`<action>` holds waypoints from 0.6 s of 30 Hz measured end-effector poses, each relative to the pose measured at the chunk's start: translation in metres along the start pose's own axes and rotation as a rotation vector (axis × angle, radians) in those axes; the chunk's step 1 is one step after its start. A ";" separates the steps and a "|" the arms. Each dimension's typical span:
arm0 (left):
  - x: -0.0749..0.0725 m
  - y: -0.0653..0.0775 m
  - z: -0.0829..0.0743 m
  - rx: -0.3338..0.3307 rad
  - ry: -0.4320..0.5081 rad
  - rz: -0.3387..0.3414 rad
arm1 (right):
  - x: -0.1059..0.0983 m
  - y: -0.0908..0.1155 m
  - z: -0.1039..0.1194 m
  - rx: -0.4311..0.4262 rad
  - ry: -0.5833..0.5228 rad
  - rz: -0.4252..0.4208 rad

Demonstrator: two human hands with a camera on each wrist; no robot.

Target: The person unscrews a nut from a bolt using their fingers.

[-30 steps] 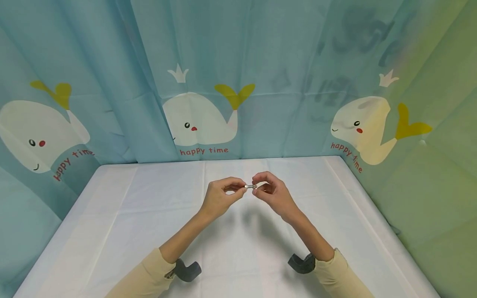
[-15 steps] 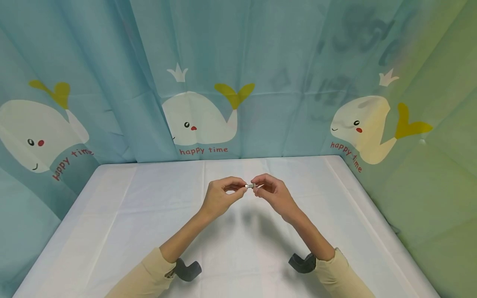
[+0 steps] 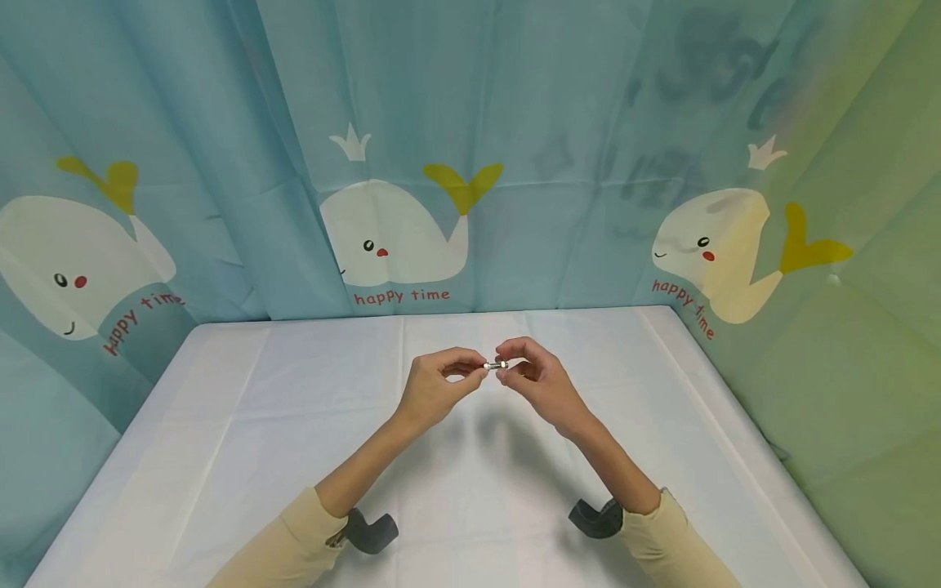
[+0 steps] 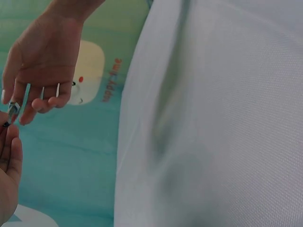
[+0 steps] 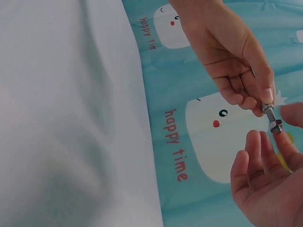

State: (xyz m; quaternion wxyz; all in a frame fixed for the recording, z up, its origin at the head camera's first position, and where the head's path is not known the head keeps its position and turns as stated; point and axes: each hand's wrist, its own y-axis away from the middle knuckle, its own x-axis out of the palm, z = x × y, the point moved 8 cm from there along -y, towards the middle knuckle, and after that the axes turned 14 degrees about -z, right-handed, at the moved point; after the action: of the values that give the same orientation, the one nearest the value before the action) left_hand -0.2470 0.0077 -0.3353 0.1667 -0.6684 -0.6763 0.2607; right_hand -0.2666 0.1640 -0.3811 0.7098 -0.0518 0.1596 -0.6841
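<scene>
A silvery metal bolt (image 5: 270, 113) lies roughly sideways above the table, its head pinched between the thumb and fingers of my left hand (image 3: 430, 388). Toward the bolt's other end sits a hex nut (image 5: 275, 126). Around that end is my right hand (image 3: 544, 388), thumb and fingers parted. In the right wrist view its thumb stands clear of the nut, while the index fingertip is just beneath it; whether they touch I cannot tell. The left wrist view catches the bolt (image 4: 13, 109) at its left edge, partly covered by fingers.
A white cloth covers the table (image 3: 294, 457) under both hands. Blue-green curtains (image 3: 559, 245) with printed whales stand behind and along the sides. Dark curved pieces (image 3: 372, 532) stick out from both wrists at the sleeves.
My right fingers close in around the nut end half a second ago, then spread apart again, the index finger lifting. The left hand keeps its hold on the bolt, nearly still.
</scene>
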 end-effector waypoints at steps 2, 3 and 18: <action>0.000 0.000 -0.002 0.008 0.003 -0.001 | -0.001 -0.001 -0.002 0.025 0.022 -0.018; 0.000 0.000 -0.002 0.010 0.005 -0.001 | -0.002 -0.001 -0.003 0.037 0.030 -0.026; 0.001 0.001 -0.002 0.000 0.007 0.007 | -0.004 0.000 -0.001 0.047 -0.036 -0.029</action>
State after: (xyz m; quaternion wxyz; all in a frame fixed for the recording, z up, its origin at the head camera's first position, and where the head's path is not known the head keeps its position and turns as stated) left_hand -0.2458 0.0092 -0.3345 0.1681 -0.6715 -0.6735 0.2591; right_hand -0.2671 0.1680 -0.3815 0.7036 -0.0498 0.1301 -0.6968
